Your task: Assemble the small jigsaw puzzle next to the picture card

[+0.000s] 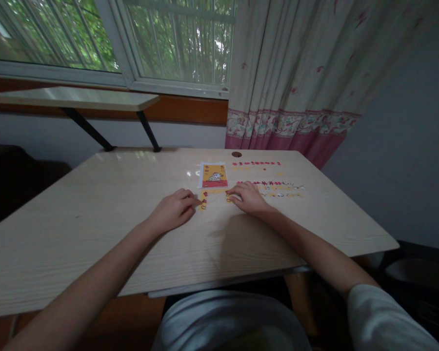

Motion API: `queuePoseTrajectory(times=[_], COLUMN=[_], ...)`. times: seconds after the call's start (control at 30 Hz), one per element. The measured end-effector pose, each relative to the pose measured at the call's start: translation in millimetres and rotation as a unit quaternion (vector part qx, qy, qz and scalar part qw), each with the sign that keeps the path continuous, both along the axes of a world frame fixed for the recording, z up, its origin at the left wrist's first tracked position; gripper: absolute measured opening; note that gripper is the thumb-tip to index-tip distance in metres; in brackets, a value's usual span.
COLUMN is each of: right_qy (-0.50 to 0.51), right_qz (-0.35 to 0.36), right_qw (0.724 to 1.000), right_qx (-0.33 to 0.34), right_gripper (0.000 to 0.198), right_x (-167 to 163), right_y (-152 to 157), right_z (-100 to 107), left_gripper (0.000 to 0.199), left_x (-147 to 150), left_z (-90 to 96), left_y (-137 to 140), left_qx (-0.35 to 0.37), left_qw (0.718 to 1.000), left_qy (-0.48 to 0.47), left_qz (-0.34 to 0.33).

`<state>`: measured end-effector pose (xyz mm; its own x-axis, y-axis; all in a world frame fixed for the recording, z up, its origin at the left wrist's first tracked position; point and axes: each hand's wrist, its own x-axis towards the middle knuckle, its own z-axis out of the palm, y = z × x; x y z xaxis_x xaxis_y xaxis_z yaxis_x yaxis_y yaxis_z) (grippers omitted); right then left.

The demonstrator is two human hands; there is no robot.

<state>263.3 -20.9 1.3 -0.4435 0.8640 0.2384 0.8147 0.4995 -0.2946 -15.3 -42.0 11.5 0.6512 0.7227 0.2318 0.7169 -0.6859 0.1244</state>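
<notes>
A small partly joined jigsaw puzzle [215,192] lies flat on the table, its yellow and red pieces forming a top strip and two sides around bare wood. My left hand [175,209] is at its left side, fingers curled and fingertips on a puzzle piece [204,201]. At the right side, my right hand [249,197] has thumb and index finger closed about another puzzle piece [228,194], partly hidden by the fingers. Just beyond the pieces lies a picture card [215,175] showing a white cartoon figure on yellow and red.
Loose puzzle pieces lie in rows at the right: red ones [256,164] at the back, yellow and white ones [283,195] nearer. The wooden table [95,229] has a cable hole [236,154] and a raised shelf [76,97]. A curtain [278,97] hangs behind.
</notes>
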Motion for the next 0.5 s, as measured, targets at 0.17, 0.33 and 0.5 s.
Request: queuePoseTrajectory(times=[0.17, 0.33, 0.5], right_qy=[-0.027, -0.044, -0.052], right_qz=[-0.015, -0.021, -0.021], right_qw=[0.999, 0.999, 0.998], right_qx=[-0.006, -0.016, -0.014], right_gripper=[0.031, 0.037, 0.038], right_x=[1.7, 3.1, 3.2], right_y=[-3.4, -3.9, -2.8], right_z=[5.1, 7.6, 6.7], left_gripper=[0.033, 0.036, 0.045], left_x=[-2.8, -0.2, 1.8], left_z=[-2.0, -5.6, -11.3], left_y=[2.9, 8.0, 15.2], left_qx=[-0.002, -0.002, 0.015], left_qw=[1.000, 0.999, 0.999], left_qy=[0.003, -0.026, -0.028], left_qz=[0.013, 0.044, 0.043])
